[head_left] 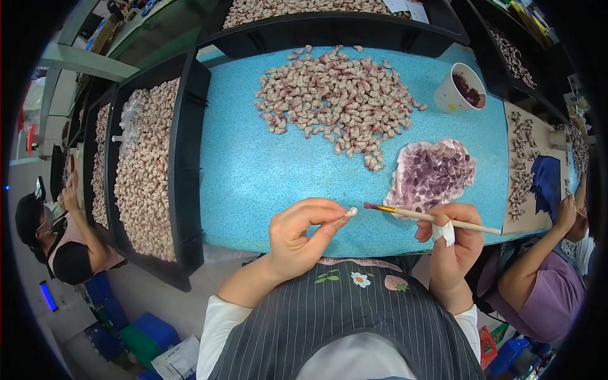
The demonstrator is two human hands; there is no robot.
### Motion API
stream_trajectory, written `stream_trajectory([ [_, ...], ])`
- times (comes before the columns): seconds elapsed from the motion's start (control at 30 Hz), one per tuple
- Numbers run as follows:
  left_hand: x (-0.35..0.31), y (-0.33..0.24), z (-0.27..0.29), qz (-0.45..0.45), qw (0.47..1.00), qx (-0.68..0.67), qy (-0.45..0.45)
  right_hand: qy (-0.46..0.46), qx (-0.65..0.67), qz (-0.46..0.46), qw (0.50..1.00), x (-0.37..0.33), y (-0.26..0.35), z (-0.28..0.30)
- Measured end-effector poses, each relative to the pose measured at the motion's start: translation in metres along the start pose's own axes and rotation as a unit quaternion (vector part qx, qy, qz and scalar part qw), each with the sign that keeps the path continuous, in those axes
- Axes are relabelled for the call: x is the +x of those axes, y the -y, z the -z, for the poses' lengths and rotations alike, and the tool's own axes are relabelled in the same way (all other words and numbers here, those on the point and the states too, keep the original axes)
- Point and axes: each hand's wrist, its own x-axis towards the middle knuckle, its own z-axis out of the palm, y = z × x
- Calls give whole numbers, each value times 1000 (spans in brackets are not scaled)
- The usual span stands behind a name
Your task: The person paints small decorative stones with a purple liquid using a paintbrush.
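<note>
My left hand (pixel 297 235) pinches a small pale knobbly piece (pixel 352 212) between thumb and fingertips, just above the near edge of the blue tabletop (pixel 253 171). From the right, my right hand (pixel 461 244) grips a paintbrush (pixel 410 214) by its light wooden handle, and a white wrap covers one finger. The brush's dark reddish tip points at the piece, a small gap apart from it. Beyond the brush lies a crumpled white paper or cloth (pixel 437 171), blotched purple. A heap of similar pale pieces with reddish marks (pixel 335 95) spreads over the far part of the table.
A white cup (pixel 446 96) with dark red contents stands at the far right. Black trays (pixel 194 126) full of such pieces border the left, and another tray (pixel 329 35) the back. Co-workers sit at the left (pixel 92 244) and right (pixel 538 285), the right one beside brown cardboard (pixel 541 218).
</note>
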Motion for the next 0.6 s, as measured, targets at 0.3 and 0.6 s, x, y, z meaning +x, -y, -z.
stream_trajectory([
  [0.3, -2, 1, -4, 14, 999, -45, -1, -3, -27, 33, 999, 0, 1, -1],
  [0.6, -3, -2, -9, 102, 973, -205, -42, 28, -28, 129, 991, -2, -8, -3],
])
